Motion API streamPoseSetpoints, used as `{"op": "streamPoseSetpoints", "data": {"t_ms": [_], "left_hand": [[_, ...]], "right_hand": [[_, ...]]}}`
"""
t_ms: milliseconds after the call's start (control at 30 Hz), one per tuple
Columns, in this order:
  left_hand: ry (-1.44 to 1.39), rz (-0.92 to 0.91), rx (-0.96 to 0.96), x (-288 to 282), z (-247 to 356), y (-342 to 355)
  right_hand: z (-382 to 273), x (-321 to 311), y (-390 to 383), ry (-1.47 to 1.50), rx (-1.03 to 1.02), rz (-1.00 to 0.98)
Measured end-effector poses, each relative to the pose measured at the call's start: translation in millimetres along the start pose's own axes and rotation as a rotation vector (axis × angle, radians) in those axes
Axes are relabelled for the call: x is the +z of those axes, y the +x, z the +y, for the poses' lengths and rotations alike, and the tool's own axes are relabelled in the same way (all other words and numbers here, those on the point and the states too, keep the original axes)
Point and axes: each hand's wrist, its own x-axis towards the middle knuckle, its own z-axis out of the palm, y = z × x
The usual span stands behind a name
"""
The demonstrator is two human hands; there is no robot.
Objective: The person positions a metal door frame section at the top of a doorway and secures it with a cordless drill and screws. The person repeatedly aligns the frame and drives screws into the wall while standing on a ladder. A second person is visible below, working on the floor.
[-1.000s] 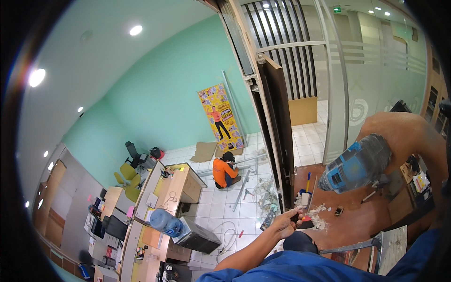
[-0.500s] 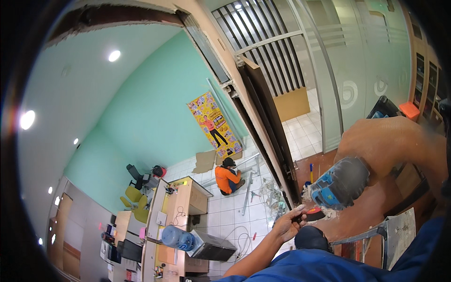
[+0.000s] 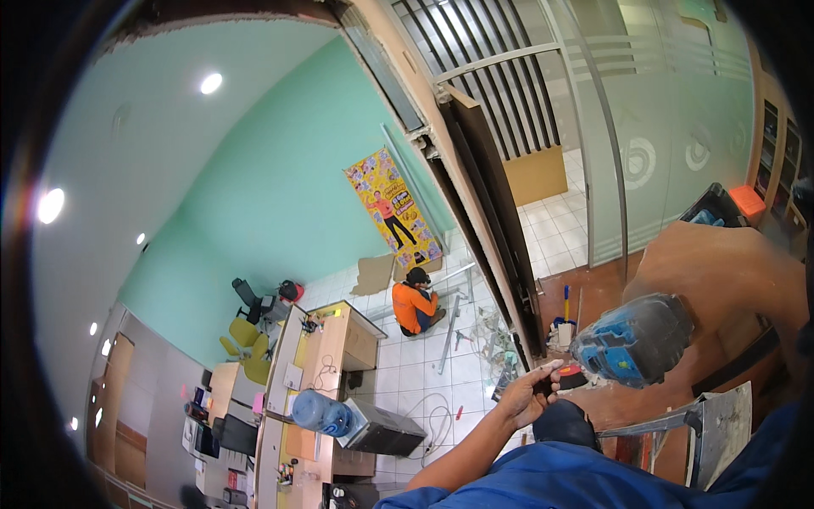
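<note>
Right beside the raw-edged door frame [image 3: 420, 81], someone in a blue shirt has a blue-and-black cordless drill [image 3: 636, 339] out, and wow, it's messy. Progress-wise, I'd call it partway: that frame edge looks chewed up and rubble [image 3: 496, 335] litters the white tile floor, so some stripping looks done. But the dark panel [image 3: 500, 212] is standing along the frame, and the scraps aren't swept up, so I'd say there's plenty left. How much exactly, no clue from my spot.

As for the drill, it's just below the right hand [image 3: 691, 263], nose pointing over toward the left. Pretty sure that hand is wrapped around it, though the fingers are mostly hidden. The left hand [image 3: 530, 397] is palm-up near the drill's nose, fingertips pinched together; can't tell if there's something small in there. Drill and left fingers look close but apart.

Over on the tiles, a co-worker in orange [image 3: 413, 304] crouches by some metal channels [image 3: 448, 335], past the wooden counter [image 3: 331, 348] and the water jug [image 3: 320, 413].
</note>
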Motion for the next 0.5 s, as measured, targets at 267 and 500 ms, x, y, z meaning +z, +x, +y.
{"op": "streamPoseSetpoints", "data": {"t_ms": [267,500], "left_hand": [[0.102,-0.072,0.061,17,8,-12],[0.082,-0.045,0.106,35,20,-18]], "right_hand": [[4,13,1,0.067,0.057,0.055],[6,21,7,0.036,0.043,0.088]]}}
